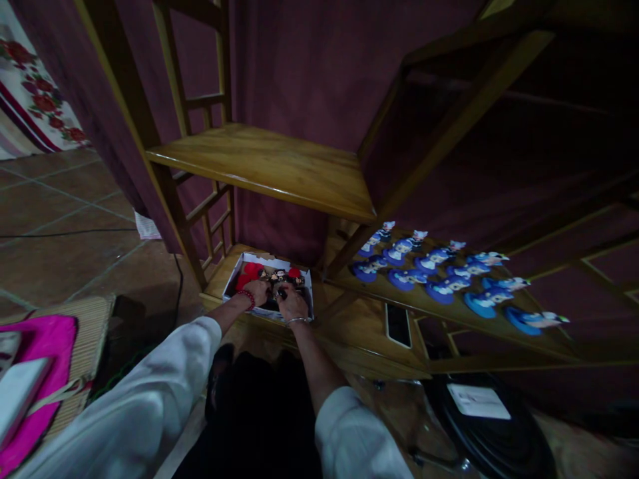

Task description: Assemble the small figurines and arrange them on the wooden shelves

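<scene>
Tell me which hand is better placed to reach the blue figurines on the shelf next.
Likely the right hand: both hands are at the open box, but it's closer to the blue figurines than the left hand.

Wooden shelving: supports and loads

Lower board [357, 322]: brown wood, glossy finish. Open white box [309, 297] sits flat at its left end, long side along the front edge. Phone [398, 326], dark screen with pale rim, lies well apart to the right.

Figurine shelf [344, 278]: wood, right of the box. Small figurines [446, 287] on blue to purple round bases, standing in two rows.

Tiled floor [64, 199]: brown squares, pale joints; thin dark cable [64, 234] runs across.

Woven surface [96, 352], left: bright pink cloth [54, 346] lies on it.

Round black seat [509, 439], lower right: flat white packet [479, 402] on top.
</scene>
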Tool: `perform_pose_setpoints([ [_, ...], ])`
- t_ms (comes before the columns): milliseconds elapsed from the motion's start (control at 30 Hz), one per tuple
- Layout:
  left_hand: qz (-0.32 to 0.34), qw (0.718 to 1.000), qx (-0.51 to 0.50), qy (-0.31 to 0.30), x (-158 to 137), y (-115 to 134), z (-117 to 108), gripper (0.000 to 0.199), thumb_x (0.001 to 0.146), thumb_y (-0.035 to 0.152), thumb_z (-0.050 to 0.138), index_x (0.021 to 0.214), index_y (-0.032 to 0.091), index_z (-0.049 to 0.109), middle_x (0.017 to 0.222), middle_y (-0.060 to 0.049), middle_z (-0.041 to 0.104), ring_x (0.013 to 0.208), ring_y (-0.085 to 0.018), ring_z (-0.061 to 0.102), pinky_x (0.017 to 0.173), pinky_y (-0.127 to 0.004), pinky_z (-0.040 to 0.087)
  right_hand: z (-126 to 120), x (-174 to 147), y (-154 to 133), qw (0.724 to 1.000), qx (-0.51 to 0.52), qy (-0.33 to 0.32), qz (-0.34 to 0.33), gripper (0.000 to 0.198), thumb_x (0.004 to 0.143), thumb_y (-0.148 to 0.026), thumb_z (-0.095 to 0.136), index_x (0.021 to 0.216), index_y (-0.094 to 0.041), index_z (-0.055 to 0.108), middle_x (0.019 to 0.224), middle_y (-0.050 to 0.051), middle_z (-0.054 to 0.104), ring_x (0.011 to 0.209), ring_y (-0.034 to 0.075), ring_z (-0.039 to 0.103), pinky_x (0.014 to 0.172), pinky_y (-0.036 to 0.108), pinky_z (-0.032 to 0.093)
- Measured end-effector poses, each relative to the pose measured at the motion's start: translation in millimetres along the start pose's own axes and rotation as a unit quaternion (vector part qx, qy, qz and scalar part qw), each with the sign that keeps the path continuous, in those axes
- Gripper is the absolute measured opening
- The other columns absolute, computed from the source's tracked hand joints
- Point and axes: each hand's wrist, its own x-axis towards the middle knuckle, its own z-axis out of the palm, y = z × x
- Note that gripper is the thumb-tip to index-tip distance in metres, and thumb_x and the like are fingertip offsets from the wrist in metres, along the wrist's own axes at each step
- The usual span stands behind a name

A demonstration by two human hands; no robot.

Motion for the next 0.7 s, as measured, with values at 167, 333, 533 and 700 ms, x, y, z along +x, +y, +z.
perform_pose_setpoints([
  [167, -0.094, 0.995, 0.032, 0.005, -6, -15, -7, 0.029, 0.076, 0.022, 0.043, 0.097, 0.011, 0.059, 0.097, -0.016, 0.061, 0.093, -0.026, 0.056, 0.077, -0.037, 0.044, 2, 2, 0, 0.999, -0.035, -0.002, 0.004, 0.032, 0.081, -0.034, 0.04, 0.112, -0.033, 0.046, 0.103, 0.001, 0.06, 0.093, 0.017, 0.056, 0.074, 0.026, 0.041],
  [333, -0.142, 0.989, 0.04, 0.024, -13, -23, -9, 0.029, 0.078, 0.018, 0.038, 0.098, 0.01, 0.057, 0.104, -0.019, 0.057, 0.095, -0.025, 0.055, 0.078, -0.036, 0.043, 0, 1, -2, 0.999, -0.04, 0.006, 0.023, 0.031, 0.082, -0.031, 0.038, 0.111, -0.032, 0.048, 0.101, 0.002, 0.06, 0.092, 0.017, 0.056, 0.073, 0.025, 0.042],
  [533, -0.127, 0.991, 0.042, 0.03, -11, -23, -7, 0.028, 0.075, 0.016, 0.041, 0.098, 0.009, 0.056, 0.106, -0.018, 0.055, 0.105, -0.025, 0.048, 0.085, -0.034, 0.039, -2, 1, -4, 0.999, -0.043, -0.017, 0.021, 0.029, 0.083, -0.032, 0.036, 0.108, -0.033, 0.049, 0.099, 0.001, 0.061, 0.09, 0.017, 0.057, 0.072, 0.026, 0.041],
  [700, -0.099, 0.994, 0.034, 0.009, -6, -28, -2, 0.03, 0.077, 0.015, 0.038, 0.102, 0.008, 0.054, 0.107, -0.021, 0.053, 0.097, -0.025, 0.053, 0.08, -0.036, 0.042, 0, 2, -4, 0.998, -0.05, -0.023, 0.023, 0.028, 0.082, -0.034, 0.035, 0.105, -0.028, 0.051, 0.097, 0.005, 0.062, 0.089, 0.019, 0.057, 0.071, 0.029, 0.042],
])
